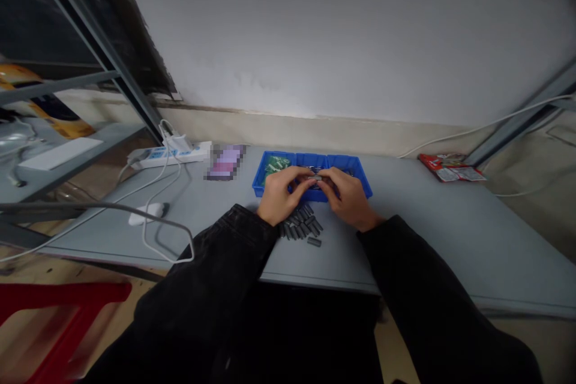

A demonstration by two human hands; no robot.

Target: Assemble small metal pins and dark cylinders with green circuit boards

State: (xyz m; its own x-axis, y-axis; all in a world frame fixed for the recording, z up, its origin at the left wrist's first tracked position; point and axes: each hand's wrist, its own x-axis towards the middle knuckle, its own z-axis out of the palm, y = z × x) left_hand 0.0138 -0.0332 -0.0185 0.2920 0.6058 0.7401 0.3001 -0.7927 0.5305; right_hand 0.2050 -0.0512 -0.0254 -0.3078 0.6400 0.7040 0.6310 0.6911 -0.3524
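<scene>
Together, our left hand [279,195] and right hand [347,198] pinch a small grey part [318,177] between the fingertips, just over a blue divided tray [310,160] (green pieces [274,165] fill one compartment); short grey cylinders [299,225] lie just below on the worktop [418,234].

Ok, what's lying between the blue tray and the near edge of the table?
In the head view, a loose cluster of small dark grey cylindrical pieces lies there on the grey table, below the blue tray.
</scene>
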